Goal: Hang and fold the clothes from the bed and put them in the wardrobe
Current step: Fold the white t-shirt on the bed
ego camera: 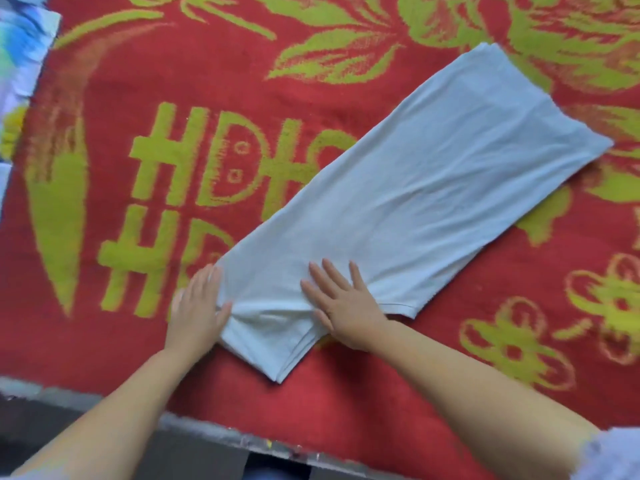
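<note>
A red bed cover point(173, 64) with yellow-green leaves and flowers woven into it is filling nearly the whole view, and large yellow-green block characters are showing on it left of centre; the part not hidden is reading roughly as "HDH" in one row with a similar row beneath, the rest running under the cloth. On top of this cover a pale grey-white T-shirt point(433, 188) is lying folded lengthwise into a long narrow band, stretching diagonally from the near centre up toward the far right. Its fabric is looking plain and thin, with soft creases running along its length, no print showing, and a stitched hem visible at the near edge, where the cloth is bunching into a point. The right hand point(346, 303) is pressing flat on the near end of the shirt, fingers straight and spread, grasping nothing. The left hand point(197, 310) is resting flat at the shirt's near left edge, fingers extended and touching the cloth, with the thumb lying against the gathered fold; it is not clenching anything. Both forearms are bare. At the far left edge a strip of blue, white and yellow patterned fabric point(20, 46) is lying beside the cover.
</note>
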The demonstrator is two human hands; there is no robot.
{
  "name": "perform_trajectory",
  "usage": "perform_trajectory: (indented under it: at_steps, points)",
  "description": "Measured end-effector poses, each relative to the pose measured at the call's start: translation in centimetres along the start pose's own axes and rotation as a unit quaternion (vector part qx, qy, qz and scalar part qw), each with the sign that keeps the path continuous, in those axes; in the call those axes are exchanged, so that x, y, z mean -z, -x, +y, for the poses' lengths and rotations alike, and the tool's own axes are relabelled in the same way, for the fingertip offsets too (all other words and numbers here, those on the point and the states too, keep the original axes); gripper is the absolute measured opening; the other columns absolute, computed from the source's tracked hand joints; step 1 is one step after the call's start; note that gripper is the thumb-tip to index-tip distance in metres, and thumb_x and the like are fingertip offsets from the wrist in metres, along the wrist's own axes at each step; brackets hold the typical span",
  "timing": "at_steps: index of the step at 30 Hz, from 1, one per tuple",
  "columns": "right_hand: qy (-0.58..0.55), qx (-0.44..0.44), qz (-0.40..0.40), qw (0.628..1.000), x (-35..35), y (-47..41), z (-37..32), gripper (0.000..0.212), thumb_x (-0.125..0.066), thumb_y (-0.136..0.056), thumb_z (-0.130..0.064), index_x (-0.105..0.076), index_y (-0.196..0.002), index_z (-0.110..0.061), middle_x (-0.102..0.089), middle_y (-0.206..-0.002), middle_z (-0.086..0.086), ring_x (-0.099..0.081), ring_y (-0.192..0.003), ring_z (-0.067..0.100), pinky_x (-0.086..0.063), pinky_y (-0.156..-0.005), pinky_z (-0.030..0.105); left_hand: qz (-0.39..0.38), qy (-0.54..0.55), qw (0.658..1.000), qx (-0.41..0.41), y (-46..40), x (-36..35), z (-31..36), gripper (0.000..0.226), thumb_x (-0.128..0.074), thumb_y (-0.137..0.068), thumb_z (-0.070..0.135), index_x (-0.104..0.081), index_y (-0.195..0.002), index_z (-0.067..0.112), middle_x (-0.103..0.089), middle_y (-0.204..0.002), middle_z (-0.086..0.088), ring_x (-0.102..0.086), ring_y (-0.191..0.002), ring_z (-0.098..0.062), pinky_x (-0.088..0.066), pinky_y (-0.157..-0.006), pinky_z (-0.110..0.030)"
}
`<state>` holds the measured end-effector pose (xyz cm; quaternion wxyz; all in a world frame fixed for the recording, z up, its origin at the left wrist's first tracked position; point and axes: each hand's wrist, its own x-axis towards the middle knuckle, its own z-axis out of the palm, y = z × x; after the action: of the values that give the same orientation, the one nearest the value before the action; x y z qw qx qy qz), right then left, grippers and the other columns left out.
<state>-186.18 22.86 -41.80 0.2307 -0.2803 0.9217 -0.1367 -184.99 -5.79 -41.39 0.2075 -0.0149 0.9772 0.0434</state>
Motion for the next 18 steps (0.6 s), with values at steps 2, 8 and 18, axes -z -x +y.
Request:
perform_trajectory:
  at_steps: [2,8,18]
  points:
    - [-0.025,0.014,-0.044,0.999,-1.2,1.9,-3.4,0.058,-0.040,-0.099,-0.036,-0.023,-0.152,-0.021,-0.008,-0.161,0.006,-0.004,-0.148,0.029,0.013,-0.110,0.059,-0.018,0.000,1.000,0.017,0.5,0.8,-1.3,0.074,-0.079,-0.072,0.024,-0.047,-0.136,0.004,-0.060,-0.118,-0.017,-0.059,-0.106,-0.037,-0.043,-0.090,-0.054]
    - [0.029,-0.033,-0.053,0.998,-4.1,2.5,-10.2,0.086,-0.057,-0.081,-0.058,-0.022,-0.152,-0.023,0.000,-0.157,0.017,-0.002,-0.146,0.036,-0.003,-0.105,0.074,-0.188,0.192,0.963,0.006,-6.2,4.9,-1.5,0.029,-0.066,-0.082,0.022,-0.044,-0.101,0.018,-0.060,-0.087,0.001,-0.059,-0.084,-0.026,-0.040,-0.065,-0.033]
    - [-0.139,-0.333,0.222,0.906,-2.7,-1.3,-17.1,0.031,-0.067,-0.073,0.006,-0.071,-0.101,-0.007,-0.071,-0.100,0.015,-0.068,-0.097,0.030,-0.026,-0.108,0.054,-0.338,0.362,0.867,-0.061,-4.9,6.8,-5.9,0.007,-0.064,-0.090,0.011,-0.068,-0.095,0.008,-0.069,-0.079,0.005,-0.064,-0.071,-0.006,-0.048,-0.058,-0.013]
